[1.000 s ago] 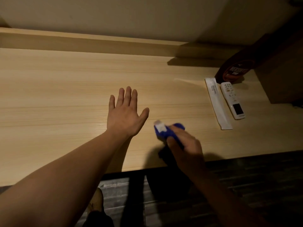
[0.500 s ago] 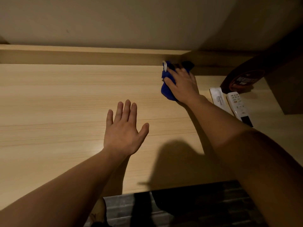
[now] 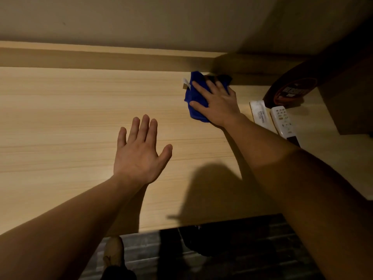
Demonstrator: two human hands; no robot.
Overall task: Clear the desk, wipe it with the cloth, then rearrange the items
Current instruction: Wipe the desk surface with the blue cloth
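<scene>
- Your left hand (image 3: 139,156) lies flat on the pale wooden worktop (image 3: 60,118), fingers straight and slightly spread, holding nothing.
- Your right hand (image 3: 218,106) presses down on the blue cloth (image 3: 198,98) with its fingers spread. The fingertips run into shadow, so you cannot see how far they curl.
- The cloth sits bunched at the far edge of the worktop, right up against the raised back ledge (image 3: 101,59). A small white tag (image 3: 186,82) sticks out on its left side.
- Just right of that hand lie a white packet (image 3: 259,114) and a white remote (image 3: 282,120), side by side. Your right forearm hides the near end of each.
- Behind them stands a dark brown bag (image 3: 290,91), deep in shadow, its lettering too blurred to read.
- Below the worktop's near edge, a tan shoe (image 3: 114,251) shows dimly on the floor.
</scene>
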